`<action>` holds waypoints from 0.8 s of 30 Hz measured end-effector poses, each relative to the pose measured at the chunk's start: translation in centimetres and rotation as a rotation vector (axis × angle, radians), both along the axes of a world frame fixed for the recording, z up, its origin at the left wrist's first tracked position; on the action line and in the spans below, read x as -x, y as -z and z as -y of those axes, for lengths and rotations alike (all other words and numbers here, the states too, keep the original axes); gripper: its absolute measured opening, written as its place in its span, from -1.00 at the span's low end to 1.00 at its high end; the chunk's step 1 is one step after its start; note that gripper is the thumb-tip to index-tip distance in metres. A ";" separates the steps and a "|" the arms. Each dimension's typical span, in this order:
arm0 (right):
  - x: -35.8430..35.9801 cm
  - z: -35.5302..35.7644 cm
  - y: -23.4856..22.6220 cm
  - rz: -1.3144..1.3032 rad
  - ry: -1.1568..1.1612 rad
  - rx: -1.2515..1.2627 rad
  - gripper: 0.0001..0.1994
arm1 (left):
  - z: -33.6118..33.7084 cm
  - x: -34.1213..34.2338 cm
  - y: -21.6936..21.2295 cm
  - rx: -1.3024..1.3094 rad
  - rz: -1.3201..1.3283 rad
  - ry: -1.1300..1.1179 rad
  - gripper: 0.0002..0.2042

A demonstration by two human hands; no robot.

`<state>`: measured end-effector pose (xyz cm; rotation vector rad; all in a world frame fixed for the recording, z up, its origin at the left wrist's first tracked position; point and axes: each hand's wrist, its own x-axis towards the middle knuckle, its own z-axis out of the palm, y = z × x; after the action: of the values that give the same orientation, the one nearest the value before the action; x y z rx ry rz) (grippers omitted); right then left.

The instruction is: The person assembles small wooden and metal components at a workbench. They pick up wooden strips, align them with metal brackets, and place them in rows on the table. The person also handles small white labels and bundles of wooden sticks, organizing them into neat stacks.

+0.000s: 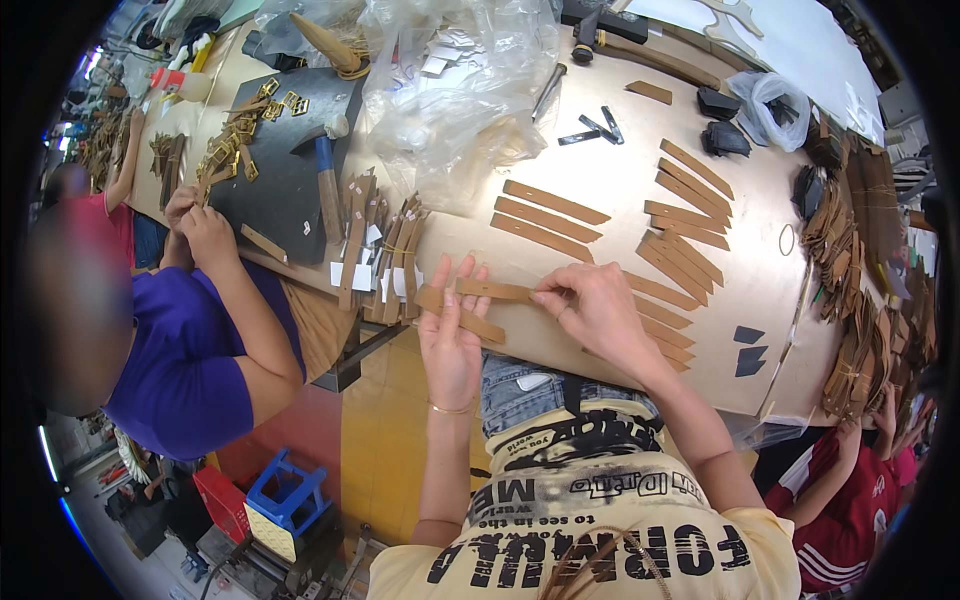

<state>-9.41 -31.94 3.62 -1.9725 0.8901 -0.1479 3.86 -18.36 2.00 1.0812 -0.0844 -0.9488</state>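
Near the table's front edge, my left hand (pixel 452 345) has its thumb pressed over a brown leather strap (pixel 484 327), which slants across the palm. A second leather strap (pixel 500 291) runs from the left fingers over to my right hand (pixel 597 315). The right thumb and fingers pinch this strap's far end. Beyond my hands lies a short row of pointed straps (pixel 548 221). More straps (pixel 679 265) are laid out in overlapping groups to the right, and several (pixel 662 300) lie partly behind my right hand and wrist.
Bundled straps (pixel 392 250) stand at the table edge on my left, beside a hammer (pixel 328 185) on a black board (pixel 285 195). Clear plastic bags (pixel 450 90) cover the table's back. A co-worker in purple (pixel 200 350) works at left. Strap bundles (pixel 850 270) line the right side.
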 end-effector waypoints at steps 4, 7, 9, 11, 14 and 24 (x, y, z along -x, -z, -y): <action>-0.2 1.1 -1.0 0.075 -0.057 0.174 -0.86 | 0.6 -0.4 -1.1 0.022 0.027 0.009 -0.55; -0.6 3.4 -1.4 0.167 -0.048 0.293 -0.87 | 2.2 -0.7 -1.8 0.113 0.051 0.041 -0.55; -1.1 5.8 -1.2 0.234 -0.008 0.323 -0.87 | 3.8 -1.0 -2.1 0.179 0.102 0.040 -0.54; -1.6 7.8 -0.6 0.160 0.097 0.201 -0.84 | 5.4 -1.6 -2.1 0.187 0.116 0.009 -0.53; -2.2 10.0 0.5 -0.039 0.243 0.113 -0.82 | 6.1 -1.9 -2.4 0.193 0.133 -0.008 -0.53; -1.3 11.3 1.2 -0.134 0.152 0.168 -0.84 | 3.7 -0.4 -1.9 0.306 -0.337 -0.033 -0.51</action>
<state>-8.10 -43.23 2.38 -2.0880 1.1480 -0.1847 4.24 -22.03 3.89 0.6309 0.0637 -1.0382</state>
